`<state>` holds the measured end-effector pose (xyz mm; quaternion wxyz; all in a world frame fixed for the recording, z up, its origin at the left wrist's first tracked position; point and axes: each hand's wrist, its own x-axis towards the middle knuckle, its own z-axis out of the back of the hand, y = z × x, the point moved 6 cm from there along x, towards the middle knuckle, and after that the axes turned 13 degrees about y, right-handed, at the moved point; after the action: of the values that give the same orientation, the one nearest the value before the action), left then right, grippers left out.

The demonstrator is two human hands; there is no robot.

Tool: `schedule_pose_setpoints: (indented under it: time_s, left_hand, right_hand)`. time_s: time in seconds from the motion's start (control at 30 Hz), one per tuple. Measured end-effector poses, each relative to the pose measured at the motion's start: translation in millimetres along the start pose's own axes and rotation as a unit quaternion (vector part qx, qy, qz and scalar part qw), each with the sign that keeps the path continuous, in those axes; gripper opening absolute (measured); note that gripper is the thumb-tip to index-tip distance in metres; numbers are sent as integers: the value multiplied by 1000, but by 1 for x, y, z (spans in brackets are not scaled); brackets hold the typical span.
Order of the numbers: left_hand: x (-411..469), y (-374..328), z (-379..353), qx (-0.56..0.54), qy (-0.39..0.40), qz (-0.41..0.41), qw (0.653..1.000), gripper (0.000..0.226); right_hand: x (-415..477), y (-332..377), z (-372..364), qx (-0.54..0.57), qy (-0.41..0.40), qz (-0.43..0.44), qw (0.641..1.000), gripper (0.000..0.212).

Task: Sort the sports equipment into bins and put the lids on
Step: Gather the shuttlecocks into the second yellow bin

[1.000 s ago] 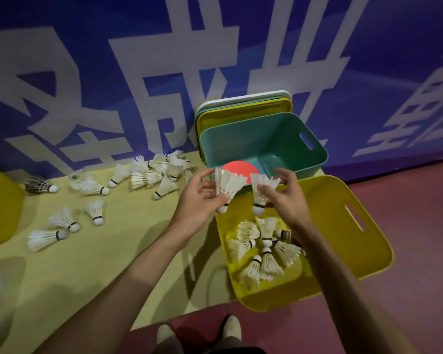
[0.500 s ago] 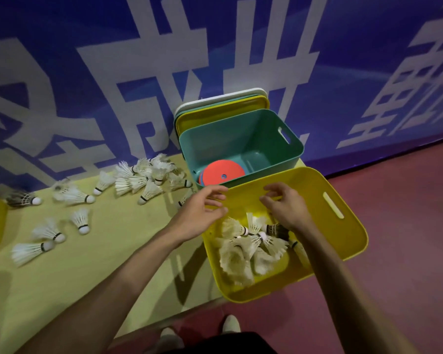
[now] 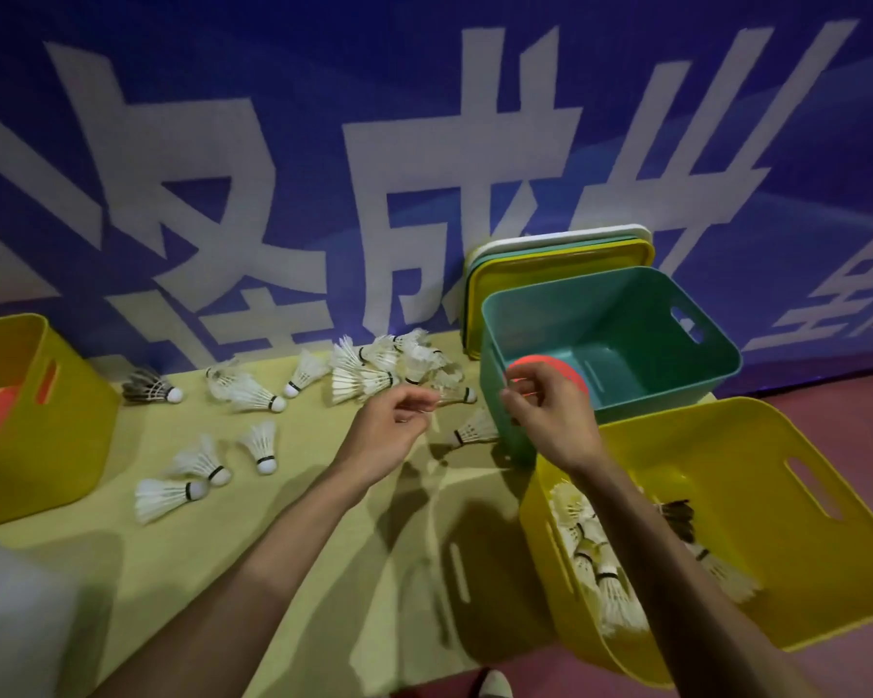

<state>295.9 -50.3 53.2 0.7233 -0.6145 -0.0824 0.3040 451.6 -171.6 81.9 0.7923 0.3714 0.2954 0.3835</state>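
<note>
Yellow bin (image 3: 787, 561) on my right holds some shuttlecocks (image 3: 593, 551); many loose shuttlecocks (image 3: 369, 375) lie across the tabletop (image 3: 298, 521). My left hand (image 3: 394, 428) and right hand (image 3: 550, 413) hover loosely curled, empty. Lids (image 3: 560, 267) lean unused behind the teal bin (image 3: 626, 309).
</note>
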Motion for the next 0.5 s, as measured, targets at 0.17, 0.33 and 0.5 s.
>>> schedule_pose_setpoints:
  time_s: [0.17,0.33,0.5]
  left_hand:
    - [10,49,45,-17,-10,49,999,24]
    - [32,87,58,-2,14,99,995,30]
    - [71,114,58,55,37,127,990,43]
  right_hand:
    - [20,7,-60,21,51,-88,995,37]
    - [26,-21,-109,61,80,-199,975,54]
    - [39,-53,-115,74,57,-279,956,63]
